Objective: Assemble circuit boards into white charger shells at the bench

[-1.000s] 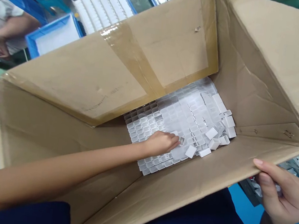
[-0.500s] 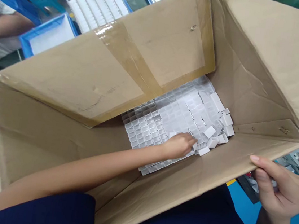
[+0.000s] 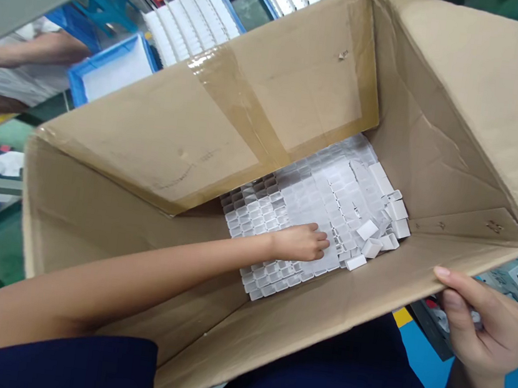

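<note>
Seen from the head camera, a large open cardboard box (image 3: 269,107) fills most of the view, its flaps spread wide, and a white plastic lattice sheet (image 3: 281,203) lies on its floor, toward the far right corner. The left hand (image 3: 299,243) reaches in from the near left, past the box's near wall, its navy sleeve (image 3: 44,363) ending outside the box. It lies palm down on the lattice with the fingers extended and loosely together, not clenched, and no piece shows held in it. Just beyond the fingertips, toward the right end of the sheet, sit loose white moulded pieces (image 3: 368,230), some tipped at odd angles and well apart from the box walls. The sheet's long axis runs along the box floor from lower left to upper right, and the left hand is clearly the nearer of the 2 hands to it. The right hand (image 3: 484,322) stays outside that reach, pinching the near right rim of the box between thumb and fingers. Beyond the box's far side are a blue crate (image 3: 113,72), white comb-like strips (image 3: 190,25) and a co-worker's forearm (image 3: 35,50)
</note>
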### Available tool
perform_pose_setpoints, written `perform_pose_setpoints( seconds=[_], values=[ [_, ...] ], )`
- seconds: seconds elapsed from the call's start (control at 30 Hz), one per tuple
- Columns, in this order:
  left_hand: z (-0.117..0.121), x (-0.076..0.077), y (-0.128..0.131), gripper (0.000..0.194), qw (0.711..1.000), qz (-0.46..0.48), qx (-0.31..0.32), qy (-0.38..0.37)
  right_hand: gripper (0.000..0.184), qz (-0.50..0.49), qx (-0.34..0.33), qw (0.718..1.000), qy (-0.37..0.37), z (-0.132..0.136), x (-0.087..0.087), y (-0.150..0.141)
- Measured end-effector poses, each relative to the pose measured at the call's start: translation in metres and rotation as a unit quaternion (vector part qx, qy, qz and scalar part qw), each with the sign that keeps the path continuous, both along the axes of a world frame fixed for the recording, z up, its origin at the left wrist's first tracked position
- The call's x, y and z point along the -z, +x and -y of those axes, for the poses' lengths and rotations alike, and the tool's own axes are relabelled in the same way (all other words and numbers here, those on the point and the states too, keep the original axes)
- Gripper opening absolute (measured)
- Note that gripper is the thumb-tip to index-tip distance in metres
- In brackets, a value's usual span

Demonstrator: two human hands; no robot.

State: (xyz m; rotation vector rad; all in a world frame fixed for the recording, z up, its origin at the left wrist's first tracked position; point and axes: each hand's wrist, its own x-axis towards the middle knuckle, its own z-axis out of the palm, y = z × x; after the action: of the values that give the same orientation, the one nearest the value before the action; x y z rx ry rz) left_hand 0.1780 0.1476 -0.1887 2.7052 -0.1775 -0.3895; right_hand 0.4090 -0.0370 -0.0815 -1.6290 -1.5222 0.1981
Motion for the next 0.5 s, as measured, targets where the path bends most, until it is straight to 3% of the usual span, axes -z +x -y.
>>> perform_pose_setpoints(
  seconds=[0.33,0.43,0.5],
  values=[
    [-0.003,0.015,-0.002,0.021,0.995,-0.005,-0.036,0.09,0.05,0.017,0.0,1.0,-0.02,0.003,-0.004,0.001],
    [-0.01,0.003,-0.003,0.018,0.993,-0.021,-0.063,0.096,0.041,0.053,-0.029,0.994,-0.087,0.005,-0.023,0.008],
    [-0.018,-0.015,-0.007,0.012,0.989,-0.025,-0.105,0.101,0.031,0.08,-0.035,0.989,-0.123,-0.003,-0.045,0.016]
  ],
)
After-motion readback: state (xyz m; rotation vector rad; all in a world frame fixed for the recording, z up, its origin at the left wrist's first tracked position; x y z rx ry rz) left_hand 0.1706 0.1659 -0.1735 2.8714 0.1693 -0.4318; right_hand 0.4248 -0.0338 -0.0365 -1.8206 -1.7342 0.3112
